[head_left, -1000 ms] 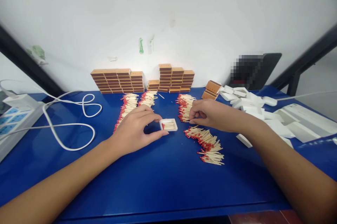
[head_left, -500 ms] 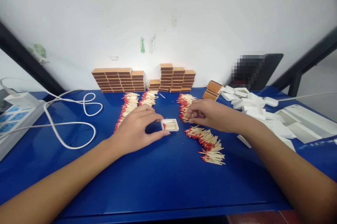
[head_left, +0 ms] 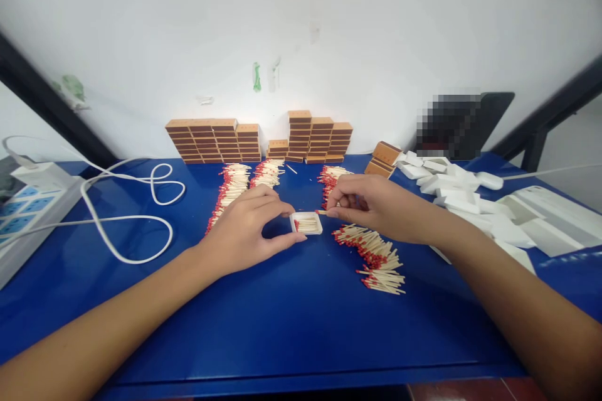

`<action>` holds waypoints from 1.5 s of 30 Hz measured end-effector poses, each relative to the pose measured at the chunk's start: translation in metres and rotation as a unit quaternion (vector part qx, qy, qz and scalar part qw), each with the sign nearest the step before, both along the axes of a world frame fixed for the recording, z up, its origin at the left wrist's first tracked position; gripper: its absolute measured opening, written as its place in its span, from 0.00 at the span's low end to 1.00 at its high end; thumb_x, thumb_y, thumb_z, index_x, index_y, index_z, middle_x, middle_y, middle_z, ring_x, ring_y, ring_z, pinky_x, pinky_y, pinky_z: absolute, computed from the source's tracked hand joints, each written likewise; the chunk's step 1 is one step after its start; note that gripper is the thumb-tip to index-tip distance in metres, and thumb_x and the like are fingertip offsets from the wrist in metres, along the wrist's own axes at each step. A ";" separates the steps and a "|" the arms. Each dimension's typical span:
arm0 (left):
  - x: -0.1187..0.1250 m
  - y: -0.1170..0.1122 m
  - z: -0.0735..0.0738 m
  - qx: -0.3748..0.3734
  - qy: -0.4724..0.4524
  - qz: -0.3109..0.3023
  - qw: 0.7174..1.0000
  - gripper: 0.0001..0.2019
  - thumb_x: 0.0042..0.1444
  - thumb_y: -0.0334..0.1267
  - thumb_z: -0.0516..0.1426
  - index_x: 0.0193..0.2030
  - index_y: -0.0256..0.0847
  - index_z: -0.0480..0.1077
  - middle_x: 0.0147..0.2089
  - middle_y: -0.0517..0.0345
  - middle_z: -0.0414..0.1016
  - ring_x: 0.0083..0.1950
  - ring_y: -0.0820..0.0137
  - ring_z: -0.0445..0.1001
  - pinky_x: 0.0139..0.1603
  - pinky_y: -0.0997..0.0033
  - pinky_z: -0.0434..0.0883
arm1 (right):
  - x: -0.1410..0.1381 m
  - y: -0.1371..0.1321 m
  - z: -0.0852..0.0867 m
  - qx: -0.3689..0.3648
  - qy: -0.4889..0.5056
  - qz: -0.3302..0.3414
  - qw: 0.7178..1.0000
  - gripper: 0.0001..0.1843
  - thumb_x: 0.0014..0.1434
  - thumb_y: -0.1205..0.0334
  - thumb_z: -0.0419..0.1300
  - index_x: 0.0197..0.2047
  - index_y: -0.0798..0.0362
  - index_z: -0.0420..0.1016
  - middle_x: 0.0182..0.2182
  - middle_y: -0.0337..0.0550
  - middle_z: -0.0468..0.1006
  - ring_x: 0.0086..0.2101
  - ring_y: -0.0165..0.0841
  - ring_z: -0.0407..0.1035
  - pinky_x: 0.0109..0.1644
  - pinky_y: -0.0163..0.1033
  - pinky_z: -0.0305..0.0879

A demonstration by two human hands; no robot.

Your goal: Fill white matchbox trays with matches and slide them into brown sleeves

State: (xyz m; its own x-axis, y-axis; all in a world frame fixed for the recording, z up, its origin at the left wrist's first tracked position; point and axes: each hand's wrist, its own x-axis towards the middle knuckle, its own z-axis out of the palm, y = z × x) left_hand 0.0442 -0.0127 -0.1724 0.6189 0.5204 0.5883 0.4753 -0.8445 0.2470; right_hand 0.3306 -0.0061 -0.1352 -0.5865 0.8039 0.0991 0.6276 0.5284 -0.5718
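A small white matchbox tray (head_left: 316, 232) lies on the blue table with several red-headed matches (head_left: 307, 225) in it. My left hand (head_left: 244, 225) steadies its left end between thumb and forefinger. In a pinch of thumb and fingers, my right hand (head_left: 369, 200) holds a match (head_left: 322, 213), its red head pointing left over the tray's right rear corner. Below my right hand lies a loose winding row of matches (head_left: 371, 250). Another match pile (head_left: 329, 178) is partly hidden behind that hand. Two more rows of matches (head_left: 230, 184) stretch behind my left hand.
Brown matchbox sleeves (head_left: 207, 140) stand stacked along the wall, with another stack (head_left: 313, 137) to their right. Loose sleeves (head_left: 383, 158) lean farther right. White empty trays (head_left: 451, 184) are heaped on the right. A white cable (head_left: 164, 225) loops from a power strip (head_left: 28, 213).
My right hand has lifted away from the match pile and shifted slightly left; a match now shows in its fingertips beside the tray. My left hand stays at the tray.
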 end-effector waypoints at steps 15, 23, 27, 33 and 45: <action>0.001 -0.002 0.001 0.006 -0.006 -0.005 1.000 0.15 0.64 0.50 0.68 0.48 0.40 0.79 0.41 0.52 0.83 0.47 0.60 0.81 0.50 0.58 0.80 | -0.012 -0.007 -0.007 0.131 0.013 -0.039 0.991 0.08 0.70 0.59 0.61 0.39 0.50 0.80 0.35 0.44 0.79 0.33 0.34 0.70 0.38 0.39 0.63; -0.001 0.001 -0.001 0.002 0.009 0.004 1.000 0.15 0.63 0.50 0.68 0.48 0.41 0.79 0.42 0.51 0.84 0.48 0.59 0.81 0.50 0.57 0.79 | 0.018 0.013 -0.003 0.073 -0.117 -0.024 0.990 0.07 0.64 0.61 0.62 0.37 0.50 0.83 0.34 0.44 0.82 0.34 0.36 0.72 0.38 0.40 0.63; -0.001 0.001 -0.001 0.000 0.009 0.002 1.000 0.15 0.63 0.50 0.68 0.47 0.40 0.79 0.42 0.51 0.84 0.48 0.59 0.81 0.50 0.57 0.79 | 0.014 0.013 -0.005 0.031 -0.132 -0.020 0.991 0.06 0.63 0.64 0.62 0.36 0.51 0.81 0.35 0.44 0.82 0.33 0.35 0.72 0.37 0.40 0.64; -0.001 0.001 -0.002 -0.019 0.012 0.010 1.000 0.13 0.63 0.49 0.68 0.46 0.42 0.80 0.40 0.53 0.83 0.48 0.59 0.81 0.52 0.56 0.79 | 0.014 0.012 -0.005 0.023 -0.145 -0.037 0.989 0.07 0.63 0.61 0.61 0.32 0.50 0.75 0.29 0.43 0.79 0.29 0.35 0.69 0.33 0.40 0.61; -0.001 0.001 -0.001 -0.015 0.022 0.004 1.000 0.14 0.64 0.50 0.68 0.45 0.41 0.80 0.39 0.52 0.83 0.48 0.58 0.81 0.52 0.55 0.79 | 0.017 0.011 -0.002 -0.007 -0.145 -0.034 0.989 0.03 0.60 0.65 0.62 0.35 0.50 0.78 0.31 0.41 0.80 0.30 0.34 0.70 0.33 0.39 0.62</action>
State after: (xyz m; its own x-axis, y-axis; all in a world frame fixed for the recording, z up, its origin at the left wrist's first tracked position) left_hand 0.0434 -0.0122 -0.1732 0.6395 0.5428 0.5445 0.4933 -0.8329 0.2508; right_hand 0.3481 0.0051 -0.1376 -0.5334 0.8424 -0.0766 0.8002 0.4732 -0.3683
